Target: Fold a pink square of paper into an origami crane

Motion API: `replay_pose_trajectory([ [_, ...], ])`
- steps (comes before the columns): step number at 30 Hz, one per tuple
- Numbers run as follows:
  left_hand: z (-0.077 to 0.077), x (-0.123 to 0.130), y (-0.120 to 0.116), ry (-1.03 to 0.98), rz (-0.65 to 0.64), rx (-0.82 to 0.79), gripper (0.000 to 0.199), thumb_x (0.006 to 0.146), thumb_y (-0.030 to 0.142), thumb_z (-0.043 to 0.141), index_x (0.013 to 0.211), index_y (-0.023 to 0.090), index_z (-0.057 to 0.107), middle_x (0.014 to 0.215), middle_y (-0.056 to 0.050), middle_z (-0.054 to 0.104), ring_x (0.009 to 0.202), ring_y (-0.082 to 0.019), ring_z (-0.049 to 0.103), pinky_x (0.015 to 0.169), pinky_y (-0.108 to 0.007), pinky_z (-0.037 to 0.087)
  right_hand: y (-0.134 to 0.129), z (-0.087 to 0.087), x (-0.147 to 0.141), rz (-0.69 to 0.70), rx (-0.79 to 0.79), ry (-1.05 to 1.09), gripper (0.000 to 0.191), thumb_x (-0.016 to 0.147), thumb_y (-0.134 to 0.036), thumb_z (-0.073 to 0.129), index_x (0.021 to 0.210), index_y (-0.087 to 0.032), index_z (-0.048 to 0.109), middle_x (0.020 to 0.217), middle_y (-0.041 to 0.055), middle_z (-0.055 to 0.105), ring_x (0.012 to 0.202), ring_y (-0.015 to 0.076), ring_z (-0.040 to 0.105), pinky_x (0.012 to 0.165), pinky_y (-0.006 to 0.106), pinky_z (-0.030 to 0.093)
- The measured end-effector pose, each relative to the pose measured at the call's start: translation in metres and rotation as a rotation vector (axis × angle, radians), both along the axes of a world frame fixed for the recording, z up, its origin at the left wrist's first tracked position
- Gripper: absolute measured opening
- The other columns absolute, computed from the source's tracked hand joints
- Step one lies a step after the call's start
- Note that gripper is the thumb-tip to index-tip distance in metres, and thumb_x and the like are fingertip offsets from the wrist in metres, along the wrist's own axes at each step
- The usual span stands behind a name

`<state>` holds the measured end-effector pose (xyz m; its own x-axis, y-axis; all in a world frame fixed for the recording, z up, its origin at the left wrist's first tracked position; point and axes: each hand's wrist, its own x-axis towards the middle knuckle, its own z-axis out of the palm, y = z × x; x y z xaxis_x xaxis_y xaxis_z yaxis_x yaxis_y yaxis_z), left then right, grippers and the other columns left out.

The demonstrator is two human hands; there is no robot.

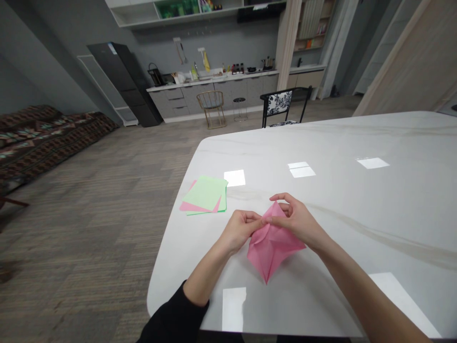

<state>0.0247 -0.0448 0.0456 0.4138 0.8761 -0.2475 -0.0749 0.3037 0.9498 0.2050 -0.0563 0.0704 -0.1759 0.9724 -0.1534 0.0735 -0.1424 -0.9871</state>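
Note:
A partly folded sheet of pink paper (273,245) is between my two hands, just above the white table. Creases run across it, and one pointed corner faces me. My left hand (244,226) pinches its upper left edge between thumb and fingers. On the upper right, my right hand (291,219) grips the same paper, its thumb pressed close to my left thumb and its index finger stretched past the far corner. Some fingertips are hidden behind the paper.
A loose stack of green and pink paper sheets (205,194) lies near the left edge of the white table (342,190). A black chair (282,105) stands beyond the far edge. Further back are a kitchen counter (214,78), a wire chair (211,102) and a dark fridge (124,83).

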Motion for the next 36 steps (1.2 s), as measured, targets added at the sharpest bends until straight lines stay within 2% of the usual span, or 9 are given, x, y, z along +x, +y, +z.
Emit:
replay_pose_trajectory([
  [6, -0.005, 0.002, -0.001, 0.033, -0.013, 0.055, 0.033, 0.071, 0.043, 0.074, 0.072, 0.010, 0.069, 0.058, -0.001, 0.058, 0.049, -0.007, 0.042, 0.048, -0.022, 0.026, 0.001, -0.007, -0.005, -0.081, 0.017, 0.001, 0.041, 0.066, -0.025, 0.071, 0.102, -0.021, 0.052, 0.062, -0.0047, 0.059, 0.053, 0.0131, 0.053, 0.049, 0.024, 0.040],
  [11, -0.005, 0.001, -0.001, 0.043, -0.021, 0.049, 0.030, 0.073, 0.040, 0.073, 0.073, 0.010, 0.068, 0.060, -0.002, 0.059, 0.051, -0.008, 0.044, 0.049, -0.022, 0.028, 0.001, -0.006, -0.005, -0.130, -0.025, 0.080, 0.038, 0.065, -0.028, 0.074, 0.096, -0.021, 0.054, 0.060, -0.0054, 0.059, 0.050, 0.0124, 0.053, 0.049, 0.024, 0.039],
  [20, -0.003, 0.000, -0.002, 0.070, -0.073, 0.035, 0.026, 0.071, 0.036, 0.073, 0.066, 0.012, 0.064, 0.054, 0.002, 0.051, 0.048, -0.006, 0.037, 0.047, -0.022, 0.023, 0.003, -0.009, -0.002, -0.225, 0.007, 0.114, 0.037, 0.067, -0.035, 0.077, 0.094, -0.019, 0.057, 0.077, 0.0041, 0.068, 0.063, 0.0157, 0.059, 0.060, 0.028, 0.045],
  [24, 0.000, 0.003, -0.004, 0.000, -0.040, 0.020, 0.032, 0.075, 0.044, 0.070, 0.070, 0.013, 0.065, 0.057, 0.002, 0.052, 0.049, -0.006, 0.039, 0.048, -0.022, 0.024, 0.003, -0.011, -0.004, -0.170, 0.008, 0.116, 0.036, 0.066, -0.037, 0.078, 0.090, -0.019, 0.060, 0.073, 0.0027, 0.068, 0.064, 0.0160, 0.060, 0.062, 0.029, 0.046],
  [28, 0.000, 0.004, -0.003, -0.065, 0.037, -0.001, 0.031, 0.073, 0.043, 0.073, 0.076, 0.012, 0.068, 0.063, 0.000, 0.058, 0.054, -0.008, 0.047, 0.053, -0.022, 0.032, 0.002, -0.011, -0.005, -0.094, 0.046, 0.108, 0.025, 0.074, -0.041, 0.071, 0.082, -0.018, 0.065, 0.076, 0.0019, 0.067, 0.070, 0.0153, 0.060, 0.067, 0.028, 0.045],
  [32, -0.002, 0.002, -0.001, -0.132, 0.028, -0.090, 0.031, 0.072, 0.042, 0.075, 0.075, 0.012, 0.068, 0.067, -0.002, 0.060, 0.059, -0.010, 0.053, 0.056, -0.023, 0.038, 0.001, -0.009, -0.006, -0.066, 0.100, 0.068, 0.023, 0.081, -0.040, 0.064, 0.078, -0.018, 0.067, 0.078, 0.0017, 0.067, 0.073, 0.0154, 0.058, 0.069, 0.028, 0.045],
  [36, 0.001, 0.003, -0.002, -0.197, 0.031, -0.144, 0.031, 0.071, 0.042, 0.075, 0.078, 0.012, 0.069, 0.071, -0.003, 0.061, 0.062, -0.010, 0.055, 0.058, -0.022, 0.040, -0.001, -0.006, -0.008, -0.062, 0.110, 0.018, 0.021, 0.081, -0.037, 0.062, 0.075, -0.018, 0.067, 0.076, 0.0015, 0.066, 0.072, 0.0162, 0.058, 0.067, 0.028, 0.044],
])
